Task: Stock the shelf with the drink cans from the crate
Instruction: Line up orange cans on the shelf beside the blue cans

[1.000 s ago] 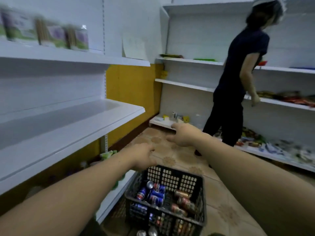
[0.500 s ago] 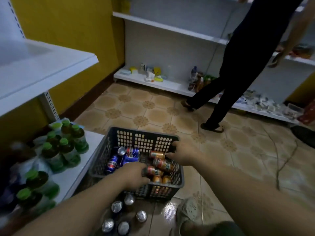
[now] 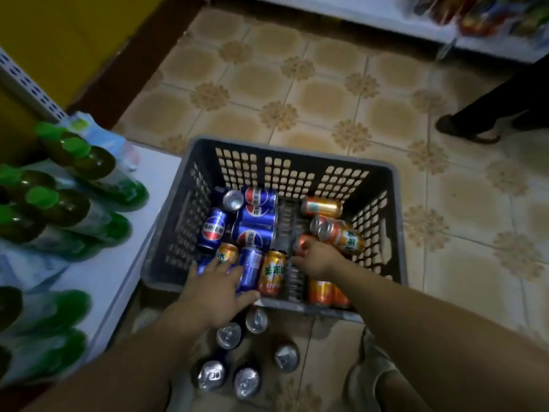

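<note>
A dark grey slotted crate (image 3: 297, 162) stands on the tiled floor. Several blue cans (image 3: 255, 215) lie in its left half and several orange cans (image 3: 341, 233) in its right half. My left hand (image 3: 214, 289) reaches over the crate's near rim with fingers spread, touching a blue can (image 3: 251, 267) and an orange one beside it. My right hand (image 3: 316, 257) is inside the crate, fingers curled round an orange can (image 3: 301, 243) near the middle. The white bottom shelf (image 3: 118, 257) lies at the left of the crate.
Several cans stand upright on the floor (image 3: 228, 334) just in front of the crate. Green-capped bottles (image 3: 74, 209) lie on the left shelf. Another person's foot (image 3: 469, 129) is at the right. My shoe (image 3: 371, 370) is near the crate. A stocked low shelf (image 3: 490, 37) runs along the far wall.
My view has dropped from the shelves to the crate. Both hands have come down into the crate, the right one closing on an orange can, the left spreading over the near cans.
</note>
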Motion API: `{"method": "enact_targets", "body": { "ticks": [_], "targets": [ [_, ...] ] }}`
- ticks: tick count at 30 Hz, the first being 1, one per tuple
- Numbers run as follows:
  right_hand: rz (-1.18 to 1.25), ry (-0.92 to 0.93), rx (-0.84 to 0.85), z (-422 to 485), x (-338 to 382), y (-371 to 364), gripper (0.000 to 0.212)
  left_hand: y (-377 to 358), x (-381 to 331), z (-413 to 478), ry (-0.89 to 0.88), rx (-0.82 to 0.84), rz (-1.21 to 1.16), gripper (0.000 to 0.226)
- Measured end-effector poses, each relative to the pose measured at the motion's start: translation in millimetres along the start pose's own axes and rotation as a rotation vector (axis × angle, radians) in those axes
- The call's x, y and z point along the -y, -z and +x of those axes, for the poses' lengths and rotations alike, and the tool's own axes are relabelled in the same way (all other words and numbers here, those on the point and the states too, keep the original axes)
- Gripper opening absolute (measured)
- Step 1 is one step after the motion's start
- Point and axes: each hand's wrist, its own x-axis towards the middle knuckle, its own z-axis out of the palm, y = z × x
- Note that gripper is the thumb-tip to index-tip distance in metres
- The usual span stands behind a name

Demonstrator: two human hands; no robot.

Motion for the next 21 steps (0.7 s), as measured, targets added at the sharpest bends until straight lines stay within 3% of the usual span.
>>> {"method": "enact_targets", "body": {
  "ticks": [4, 7, 10, 13, 17, 21],
  "targets": [
    [0.061, -0.046, 0.093, 62.6, -1.4, -41.2, 0.054, -14.2, 16.4, 17.1, -0.048, 0.001, 0.011, 0.098],
    [0.244, -0.098, 0.212, 102.1, -3.3, -72.8, 0.08, -29.1, 20.3, 21.2, -0.123, -0.264, 0.011, 0.083],
    [0.439, -0.184, 0.181, 127.5, -1.9, -94.1, 0.101, -31.2, 20.8, 21.7, -0.123, -0.281, 0.04, 0.081],
    [0.487, -0.192, 0.039, 132.8, -1.1, -91.6, 0.086, -28.6, 20.9, 23.2, -0.121, -0.251, 0.099, 0.088],
    [0.425, -0.062, -0.054, 92.6, -1.3, -72.6, 0.056, -24.1, 16.9, 17.8, -0.124, -0.244, 0.003, 0.067],
    [0.576, 0.103, -0.235, 11.7, 24.2, -36.9, 0.049, 3.0, 10.9, 5.5, 0.052, -0.003, -0.301, 0.061]
  ]
}}
